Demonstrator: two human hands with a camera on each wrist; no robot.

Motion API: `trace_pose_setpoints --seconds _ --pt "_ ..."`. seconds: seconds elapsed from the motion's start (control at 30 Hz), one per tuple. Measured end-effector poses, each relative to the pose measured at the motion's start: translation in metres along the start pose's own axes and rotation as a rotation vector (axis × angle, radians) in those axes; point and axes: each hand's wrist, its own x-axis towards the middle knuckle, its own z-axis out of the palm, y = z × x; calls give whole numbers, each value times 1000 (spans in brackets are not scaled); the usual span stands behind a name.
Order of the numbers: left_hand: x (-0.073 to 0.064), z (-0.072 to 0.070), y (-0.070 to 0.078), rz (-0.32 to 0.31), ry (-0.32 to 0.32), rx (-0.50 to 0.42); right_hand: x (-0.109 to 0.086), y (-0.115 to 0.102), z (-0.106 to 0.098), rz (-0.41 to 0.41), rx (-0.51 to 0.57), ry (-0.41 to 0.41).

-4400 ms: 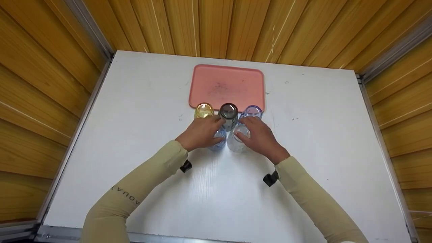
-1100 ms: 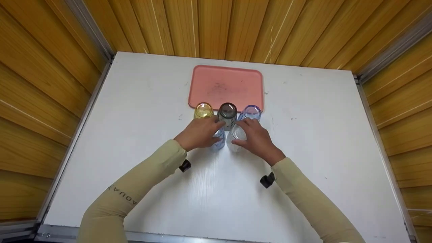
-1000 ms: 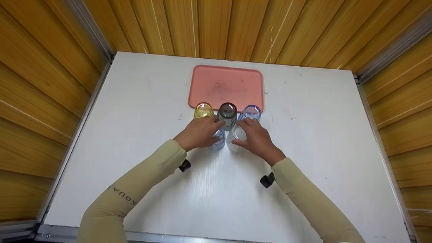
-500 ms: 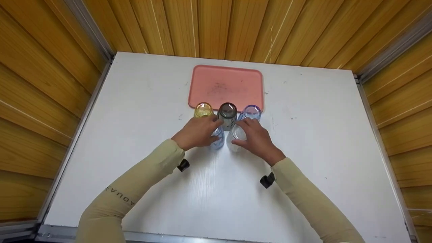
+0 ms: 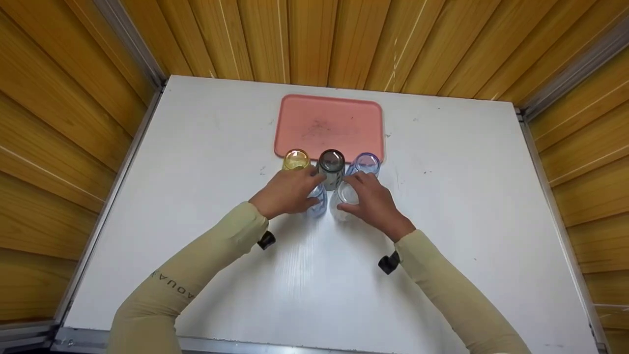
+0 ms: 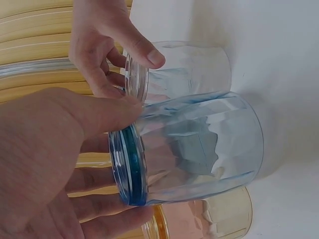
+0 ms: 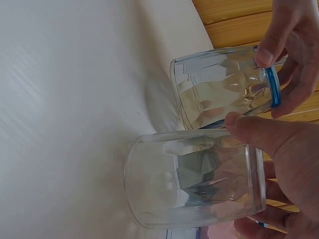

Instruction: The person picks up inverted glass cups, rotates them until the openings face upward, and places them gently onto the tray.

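Several tinted drinking glasses stand upside down, bases up, in two rows on the white table. My left hand (image 5: 285,192) grips the light blue glass (image 5: 318,204) at front left, thumb and fingers around its thick base; the left wrist view shows this blue glass (image 6: 199,149) side on. My right hand (image 5: 376,201) holds the clear glass (image 5: 348,192) beside it, thumb on the near side and fingers behind, as the clear glass (image 7: 194,184) shows in the right wrist view. Behind them stand a yellow glass (image 5: 297,160), a grey glass (image 5: 331,161) and a violet-blue glass (image 5: 367,162).
A pink tray (image 5: 329,113) lies directly behind the back row, its front edge partly covered by the glasses. The white table (image 5: 442,172) spreads out on both sides, bounded by wood-panelled walls (image 5: 314,39) and metal rails.
My right thumb has moved from across the clear glass's base to its near side. My left hand and the blue glass have shifted slightly left. The back row looks unmoved.
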Motion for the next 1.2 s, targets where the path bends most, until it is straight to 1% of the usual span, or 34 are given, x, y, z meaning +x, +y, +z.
trace_pose_setpoints --seconds 0.27,0.5,0.7,0.8,0.93,1.2 --pt "0 -2 0 11 8 -14 0 0 1 14 19 -3" --pt "0 -3 0 25 26 7 0 0 1 17 31 -3" --pt "0 -5 0 29 38 8 0 0 0 26 43 -15" --pt "0 -6 1 32 45 12 0 0 1 12 30 -8" --pt "0 -7 1 32 41 13 1 1 2 0 16 0" --pt "-1 -11 3 13 18 -16 0 0 1 21 36 -21"
